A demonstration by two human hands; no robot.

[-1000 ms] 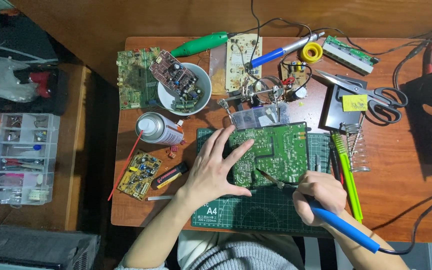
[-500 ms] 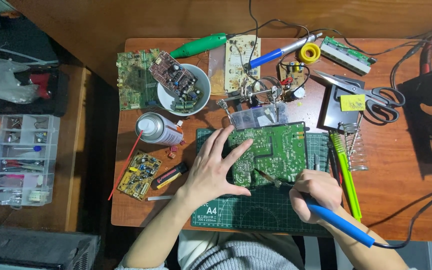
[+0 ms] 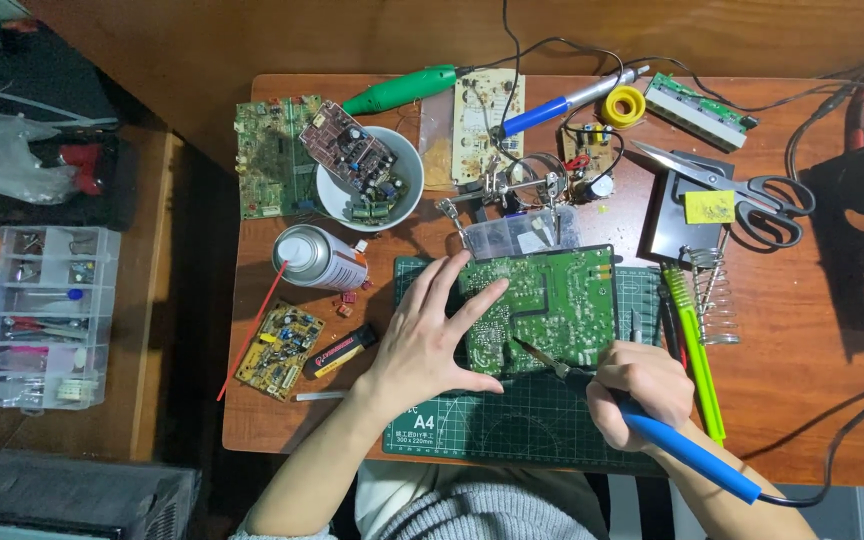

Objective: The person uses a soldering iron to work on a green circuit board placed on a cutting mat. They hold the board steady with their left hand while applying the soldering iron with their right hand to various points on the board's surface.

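The left hand (image 3: pixel 422 345) lies spread, pinning the board (image 3: pixel 552 305) at its 3 o'clock, while the right hand (image 3: pixel 642 385) grips the iron (image 3: pixel 652 430), tip aimed toward 10 o'clock onto it.

Circuit board (image 3: pixel 552 300) on cutting mat (image 3: pixel 512 430); spray can (image 3: pixel 317 258) left of it, scissors (image 3: pixel 742 195) right, bowl (image 3: pixel 367 180) behind.

My view, head cam: two bare hands, no gloves, no rings, no watch that I can see. Left hand (image 3: pixel 422 345): forearm bare to bottom frame edge, no sleeve in shot. Right hand (image 3: pixel 637 390): forearm also bare, runs out at lower right corner. Nails short, unpainted as far as I can tell. Torso at bottom centre: grey ribbed knit top (image 3: pixel 492 510), lighter cream-grey fabric patch just above it.
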